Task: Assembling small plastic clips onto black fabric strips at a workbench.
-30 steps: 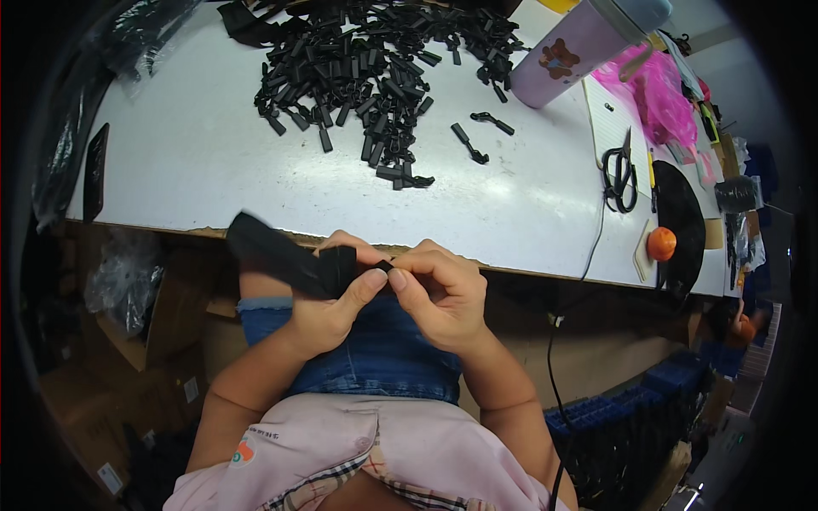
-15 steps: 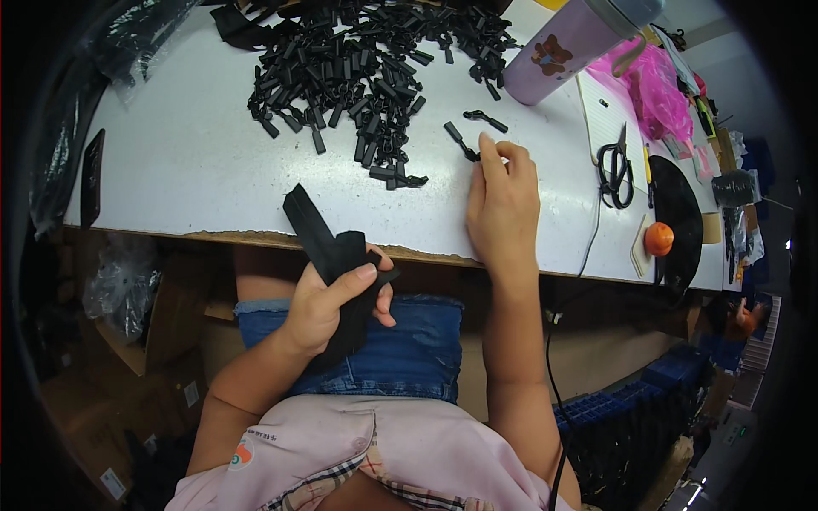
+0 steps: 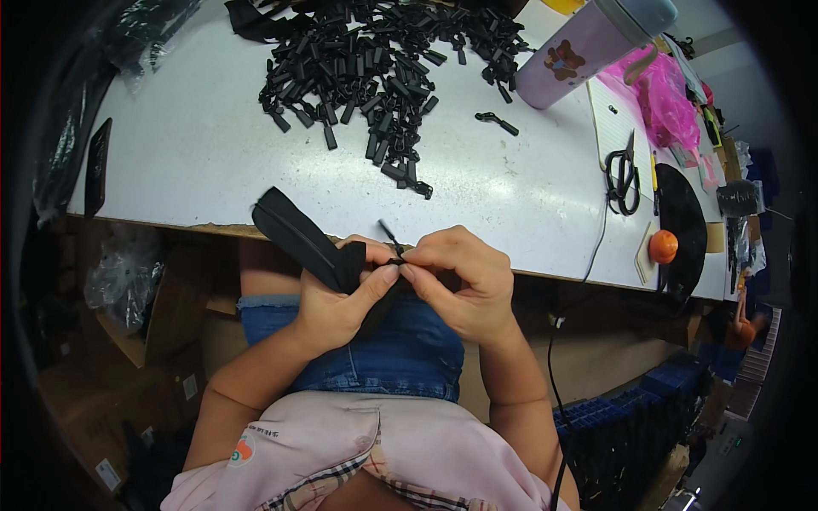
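My left hand (image 3: 328, 311) is closed around a folded black zipper tape (image 3: 294, 236), whose free end sticks up toward the table's front edge. Between the thumb and fingers of my right hand (image 3: 469, 285) is a small black zipper slider; its long pull (image 3: 387, 230) points up and away. Both hands meet at the tape's end, above my lap, and the fingertips hide most of the slider's body. A large pile of black zipper sliders (image 3: 349, 72) lies on the white table (image 3: 196, 162). One loose slider (image 3: 498, 123) rests apart, right of the pile.
At the back right stands a lilac tumbler (image 3: 571, 60). Black scissors (image 3: 623, 180) lie near a notebook (image 3: 599, 111), with a pink plastic bag (image 3: 669, 98) behind and a round orange object (image 3: 663, 247) nearer. A dark phone-like slab (image 3: 98, 170) is at the left edge.
My right hand has picked up a slider from the table and brought it down and left to my left hand. The zipper tape has tilted further left.
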`<state>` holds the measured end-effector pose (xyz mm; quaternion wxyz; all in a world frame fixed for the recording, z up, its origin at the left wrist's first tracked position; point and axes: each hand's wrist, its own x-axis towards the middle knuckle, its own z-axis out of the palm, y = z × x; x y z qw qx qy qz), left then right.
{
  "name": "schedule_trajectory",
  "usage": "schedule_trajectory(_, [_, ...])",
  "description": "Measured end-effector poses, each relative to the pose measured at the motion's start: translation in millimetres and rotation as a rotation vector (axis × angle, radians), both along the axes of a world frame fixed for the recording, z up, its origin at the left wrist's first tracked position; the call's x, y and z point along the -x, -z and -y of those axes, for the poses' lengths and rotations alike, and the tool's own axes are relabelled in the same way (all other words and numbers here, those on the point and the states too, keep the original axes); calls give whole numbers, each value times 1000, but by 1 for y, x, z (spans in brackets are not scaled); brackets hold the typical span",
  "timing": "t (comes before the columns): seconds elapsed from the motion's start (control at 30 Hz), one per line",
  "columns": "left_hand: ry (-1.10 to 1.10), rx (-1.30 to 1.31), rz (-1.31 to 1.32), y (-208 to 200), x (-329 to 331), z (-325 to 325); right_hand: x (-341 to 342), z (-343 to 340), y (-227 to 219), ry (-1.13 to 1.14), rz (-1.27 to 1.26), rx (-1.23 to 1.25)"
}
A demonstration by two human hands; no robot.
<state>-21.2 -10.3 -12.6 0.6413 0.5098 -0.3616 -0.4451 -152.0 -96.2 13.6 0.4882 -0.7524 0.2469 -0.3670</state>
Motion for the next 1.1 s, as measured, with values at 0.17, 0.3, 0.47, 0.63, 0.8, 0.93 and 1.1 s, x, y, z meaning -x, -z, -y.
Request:
schedule_trajectory(0.17, [14, -7, 39, -2, -4, -1, -3, 3, -1, -83, -22, 303])
schedule_trajectory(0.3, [33, 49, 56, -1, -5, -1, -4, 0, -1, -102, -18, 302])
schedule_trajectory(0.47, [-27, 39, -197, 0, -3, -1, -11, -20, 9, 130, 101, -153])
schedule_trajectory(0.63, [-61, 172, 78, -1, -4, 0, -17, -29, 21, 77, 241, -315])
schedule_trajectory(0.8, [53, 73, -85, -8, -11, -5, -10, -20, 23, -116, 371, -796])
schedule_trajectory(0.93, [141, -3, -160, -11, -12, -5, -4, -13, 21, -247, 395, -1068])
schedule_trajectory(1.1, [102, 42, -148, -10, -9, -3, -12, -26, 25, -91, 319, -757])
